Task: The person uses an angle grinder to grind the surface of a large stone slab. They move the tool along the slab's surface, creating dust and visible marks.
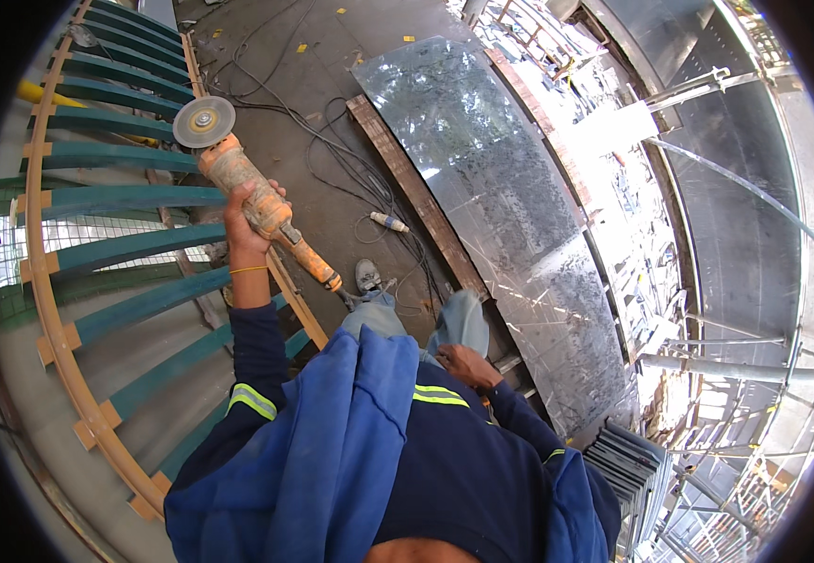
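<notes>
My left hand (244, 230) is wrapped round the worn, dusty body of an orange angle grinder (232, 171). The tool is held up to the left, its round grey disc (219, 123) pointing away from me and its rear handle slanting down toward my legs. Below the disc lies the long wooden rail of a slatted frame with green slats (130, 199). My right hand (468, 364) rests low against my trouser leg, its fingers curled. What it holds, if anything, is hidden.
A large metal sheet (491, 178) lies to the right, beside a reddish-brown beam (416, 192). Dark cables (355, 159) and a pale plug connector (389, 221) trail over the floor ahead. Scaffold tubes (740, 373) stand at far right, near stacked grey panels (628, 460).
</notes>
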The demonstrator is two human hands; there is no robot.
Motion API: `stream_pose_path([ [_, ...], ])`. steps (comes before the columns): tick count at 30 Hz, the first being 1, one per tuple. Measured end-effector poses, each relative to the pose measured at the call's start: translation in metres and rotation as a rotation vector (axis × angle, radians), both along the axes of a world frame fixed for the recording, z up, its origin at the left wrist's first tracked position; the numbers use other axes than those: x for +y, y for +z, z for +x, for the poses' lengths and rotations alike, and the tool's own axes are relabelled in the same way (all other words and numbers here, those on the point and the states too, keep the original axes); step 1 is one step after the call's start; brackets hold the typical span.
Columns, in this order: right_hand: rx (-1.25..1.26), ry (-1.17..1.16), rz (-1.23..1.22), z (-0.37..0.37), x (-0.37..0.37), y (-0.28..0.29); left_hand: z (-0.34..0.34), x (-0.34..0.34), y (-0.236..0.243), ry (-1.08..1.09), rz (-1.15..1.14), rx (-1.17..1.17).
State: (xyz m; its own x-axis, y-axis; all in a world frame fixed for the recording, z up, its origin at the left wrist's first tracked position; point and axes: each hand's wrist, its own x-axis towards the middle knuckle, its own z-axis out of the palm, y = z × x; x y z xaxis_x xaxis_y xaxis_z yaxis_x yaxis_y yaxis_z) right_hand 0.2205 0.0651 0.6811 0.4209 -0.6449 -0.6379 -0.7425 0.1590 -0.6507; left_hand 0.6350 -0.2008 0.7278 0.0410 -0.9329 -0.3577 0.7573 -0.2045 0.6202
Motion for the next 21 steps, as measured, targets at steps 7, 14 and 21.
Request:
stream_pose_path([
  [7, -0.017, 0.166, -0.145, 0.030, -0.072, -0.009, 0.022, -0.043, -0.008, 0.021, 0.047, -0.006],
  [14, 0.082, 0.344, -0.074, 0.047, -0.150, -0.005, 0.022, -0.071, -0.019, 0.070, 0.071, -0.013],
  [21, -0.137, 0.122, -0.107, 0.038, -0.254, -0.043, -0.003, -0.117, -0.046, 0.119, 0.136, -0.037],
])
